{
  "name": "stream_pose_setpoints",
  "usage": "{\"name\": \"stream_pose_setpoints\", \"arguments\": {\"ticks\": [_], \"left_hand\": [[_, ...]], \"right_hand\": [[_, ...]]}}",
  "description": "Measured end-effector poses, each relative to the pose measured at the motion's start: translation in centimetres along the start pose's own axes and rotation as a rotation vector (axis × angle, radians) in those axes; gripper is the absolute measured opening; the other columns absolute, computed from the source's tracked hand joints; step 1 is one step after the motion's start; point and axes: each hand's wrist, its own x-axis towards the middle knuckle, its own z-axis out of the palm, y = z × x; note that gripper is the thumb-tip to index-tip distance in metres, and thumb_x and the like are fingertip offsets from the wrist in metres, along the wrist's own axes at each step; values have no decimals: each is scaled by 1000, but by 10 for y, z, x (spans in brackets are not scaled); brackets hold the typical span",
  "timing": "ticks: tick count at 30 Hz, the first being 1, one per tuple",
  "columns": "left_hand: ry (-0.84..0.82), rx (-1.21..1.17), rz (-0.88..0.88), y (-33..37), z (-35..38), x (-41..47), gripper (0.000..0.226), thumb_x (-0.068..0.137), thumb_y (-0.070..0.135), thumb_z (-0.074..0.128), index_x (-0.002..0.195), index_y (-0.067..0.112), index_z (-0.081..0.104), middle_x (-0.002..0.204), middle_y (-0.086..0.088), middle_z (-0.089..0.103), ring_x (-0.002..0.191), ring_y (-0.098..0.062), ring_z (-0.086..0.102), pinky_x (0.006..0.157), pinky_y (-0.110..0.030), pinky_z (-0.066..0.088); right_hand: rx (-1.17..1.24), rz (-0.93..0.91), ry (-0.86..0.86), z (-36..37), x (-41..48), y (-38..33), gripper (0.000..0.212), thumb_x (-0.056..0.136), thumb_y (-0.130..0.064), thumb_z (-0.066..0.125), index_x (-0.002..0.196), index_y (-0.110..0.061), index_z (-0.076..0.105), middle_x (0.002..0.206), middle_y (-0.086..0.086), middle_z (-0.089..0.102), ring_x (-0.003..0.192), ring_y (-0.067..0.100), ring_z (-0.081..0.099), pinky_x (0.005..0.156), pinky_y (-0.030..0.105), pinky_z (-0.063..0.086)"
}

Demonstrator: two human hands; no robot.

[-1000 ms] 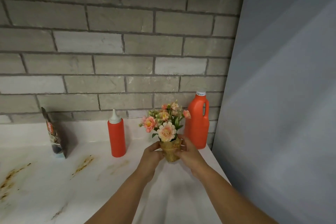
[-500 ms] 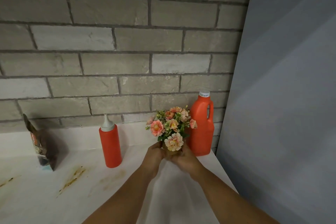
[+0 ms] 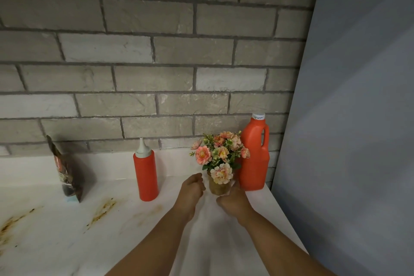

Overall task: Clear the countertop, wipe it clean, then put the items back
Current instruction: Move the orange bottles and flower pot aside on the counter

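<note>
A small brown pot of pink and peach flowers [image 3: 219, 188] stands on the white countertop [image 3: 125, 231], just in front and left of the orange jug [image 3: 254, 159]. My right hand [image 3: 233, 203] holds the pot low on its right side, thumb at the base. My left hand [image 3: 192, 189] sits a little left of the pot with fingers loosely curled and a thin gap between them. A red squeeze bottle [image 3: 145, 175] stands further left. Brown streaks of dirt [image 3: 102, 210] mark the counter.
A dark snack bag [image 3: 66, 175] leans on the low white backsplash at the left. A grey brick wall rises behind. A grey panel [image 3: 349, 141] closes off the counter's right end, and more brown stains [image 3: 13, 223] lie at the far left.
The flower pot has moved back towards the jug and now stands on the counter. My left hand has come off it, while my right hand stays on it.
</note>
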Motion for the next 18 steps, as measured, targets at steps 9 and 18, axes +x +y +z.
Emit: {"name": "stream_pose_setpoints", "arguments": {"ticks": [9,18], "left_hand": [[249,2,90,-6,-56,-23,16,90,0,47,99,7,58,88,-6,57,82,-19,54,72,-31,46],[499,31,161,16,-126,-18,20,96,16,42,83,7,54,89,-10,56,90,-29,52,91,-47,46]], "right_hand": [[49,58,-279,15,-37,-47,54,89,-25,57,138,-12,38,119,5,49,90,16,50,56,17,41],[108,-91,-241,59,-21,-116,52,87,-31,63,133,-17,45,130,8,54,106,20,57,85,27,50]]}}
